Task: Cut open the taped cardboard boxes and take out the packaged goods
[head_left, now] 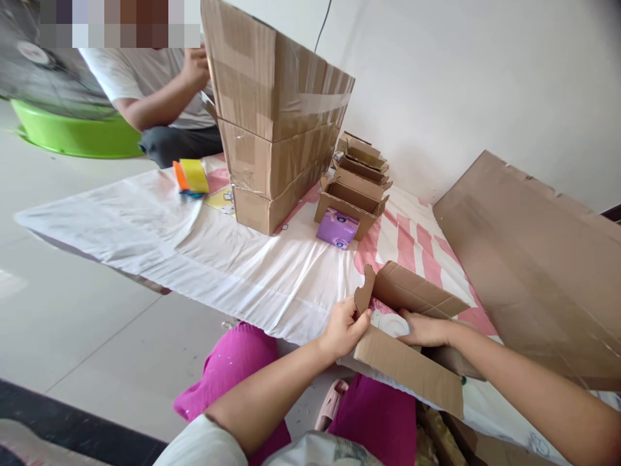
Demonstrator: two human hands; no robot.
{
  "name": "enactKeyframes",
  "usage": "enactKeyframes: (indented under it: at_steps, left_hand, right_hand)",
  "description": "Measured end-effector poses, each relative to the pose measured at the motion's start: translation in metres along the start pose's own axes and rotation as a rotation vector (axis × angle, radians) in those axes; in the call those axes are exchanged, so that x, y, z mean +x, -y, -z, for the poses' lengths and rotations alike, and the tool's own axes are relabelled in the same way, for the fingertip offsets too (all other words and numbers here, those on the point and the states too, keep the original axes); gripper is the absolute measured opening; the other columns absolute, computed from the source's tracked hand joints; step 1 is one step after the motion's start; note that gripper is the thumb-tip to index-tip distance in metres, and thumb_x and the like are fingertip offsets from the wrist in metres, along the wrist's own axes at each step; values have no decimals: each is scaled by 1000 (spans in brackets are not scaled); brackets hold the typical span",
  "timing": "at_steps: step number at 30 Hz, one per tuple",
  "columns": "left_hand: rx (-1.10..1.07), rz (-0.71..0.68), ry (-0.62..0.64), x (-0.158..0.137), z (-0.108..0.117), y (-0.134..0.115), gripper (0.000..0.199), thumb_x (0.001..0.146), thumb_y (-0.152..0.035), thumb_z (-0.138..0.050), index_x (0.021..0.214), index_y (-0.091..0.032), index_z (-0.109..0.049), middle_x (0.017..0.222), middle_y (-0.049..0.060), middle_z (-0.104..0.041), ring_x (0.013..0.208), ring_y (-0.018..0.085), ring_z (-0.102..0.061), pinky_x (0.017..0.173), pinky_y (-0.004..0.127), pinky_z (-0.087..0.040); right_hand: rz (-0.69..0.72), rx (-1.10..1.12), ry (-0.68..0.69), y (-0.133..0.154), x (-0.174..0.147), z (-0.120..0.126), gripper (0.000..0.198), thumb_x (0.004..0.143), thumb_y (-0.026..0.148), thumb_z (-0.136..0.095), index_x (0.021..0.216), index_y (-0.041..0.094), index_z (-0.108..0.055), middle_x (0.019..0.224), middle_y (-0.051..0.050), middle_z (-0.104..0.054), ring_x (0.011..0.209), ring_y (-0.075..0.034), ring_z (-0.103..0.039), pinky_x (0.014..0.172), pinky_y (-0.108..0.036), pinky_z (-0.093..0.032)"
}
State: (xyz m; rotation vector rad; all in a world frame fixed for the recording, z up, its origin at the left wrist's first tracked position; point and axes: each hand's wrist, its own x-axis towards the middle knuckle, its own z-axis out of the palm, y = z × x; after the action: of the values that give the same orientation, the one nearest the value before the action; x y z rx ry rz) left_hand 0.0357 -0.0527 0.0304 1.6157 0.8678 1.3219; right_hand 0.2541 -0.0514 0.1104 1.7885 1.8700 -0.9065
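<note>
Left hand [345,329] clamped on box [410,375], thumb on its left end. Right hand [423,329] apart from left, dips into box, fingers bent at pink-white packet [389,317]; fingertips hidden, can't tell if gripping. Box lies open at near edge of surface [266,278], packet inside. Farther: purple carton [338,228] just in front of row of open boxes [352,196], running toward surface's far edge; taped stack [252,155] left of row.

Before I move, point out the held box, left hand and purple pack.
Held box [411,369]: head view, on its near flap.
Left hand [343,329]: head view, back of the hand.
Purple pack [337,230]: head view, its printed side.
</note>
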Motion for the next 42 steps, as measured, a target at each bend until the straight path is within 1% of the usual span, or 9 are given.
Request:
enactKeyframes:
  at_steps: [10, 12, 17, 23, 26, 29, 33, 36, 42]
  left_hand:
    - [-106, 51, -48, 3, 13, 0, 37, 84, -49, -50, 64, -18, -47, 65, 0, -48, 62, 13, -42, 60, 27, -38]
    - [-138, 68, -44, 5, 16, 2, 40, 84, -53, -51, 65, -18, -49, 66, 1, -50, 65, 13, -44, 63, 28, -40]
    - [-170, 105, 11, 6, 18, 6, 43, 82, -56, -54, 65, -17, -53, 67, 1, -53, 65, 14, -47, 63, 28, -41]
    - [-355, 215, -5, 16, 26, 12, 35, 78, -48, -63, 88, -15, -65, 88, 6, -68, 81, 19, -61, 75, 32, -47]
    - [-592, 393, -80, 26, 35, 15, 40, 71, -45, -70, 96, -14, -65, 90, 7, -71, 77, 20, -64, 72, 32, -49]
    - [-776, 526, -183, 36, 44, 18, 39, 64, -39, -74, 92, -12, -66, 82, 6, -72, 69, 19, -65, 66, 30, -50]
    - [-917, 570, -394, 47, 57, 26, 29, 56, -23, -74, 82, -12, -67, 72, 2, -71, 61, 15, -65, 57, 23, -50]
    - [-987, 586, -513, 54, 66, 31, 18, 61, -17, -70, 78, -14, -65, 68, 0, -70, 57, 13, -64, 53, 20, -50]
    - [-1104, 476, -595, 64, 77, 28, 10, 81, -19, -60, 86, -16, -67, 82, 2, -74, 73, 16, -70, 67, 24, -58]
  right_hand:
    - [61, 466, -53, 17, -9, -7, 56, 63, 45, -73, 109, 17, -60, 111, -7, -70, 103, -27, -64, 87, -36, -50]
    - [38, 401, -105, 25, -14, -8, 53, 62, 45, -73, 106, 17, -60, 111, -8, -70, 101, -27, -64, 85, -34, -50]
    - [-73, -120, -327, 44, -33, -5, 57, 60, 53, -74, 100, 17, -57, 99, -14, -70, 88, -31, -66, 73, -36, -48]
    - [72, -282, -684, 56, -84, 20, 57, 61, 43, -73, 111, 21, -57, 113, -12, -66, 105, -33, -60, 88, -40, -46]
    - [-25, -108, -924, 51, -116, 34, 73, 57, 52, -74, 121, 22, -55, 112, -11, -66, 98, -32, -62, 81, -40, -50]
    - [-112, 69, -1293, 30, -142, 38, 80, 50, 62, -77, 117, 22, -58, 98, -8, -67, 80, -28, -63, 65, -37, -51]
    - [-29, 298, -1695, -12, -157, 24, 80, 44, 58, -82, 111, 19, -60, 95, -7, -63, 75, -23, -60, 59, -34, -48]
    - [-28, 470, -1712, -34, -156, 4, 76, 45, 52, -84, 108, 18, -59, 94, -7, -63, 74, -21, -60, 59, -33, -49]
    - [-178, 487, -1363, -47, -132, -48, 67, 52, 53, -80, 106, 19, -59, 89, -4, -67, 74, -22, -64, 63, -33, -53]
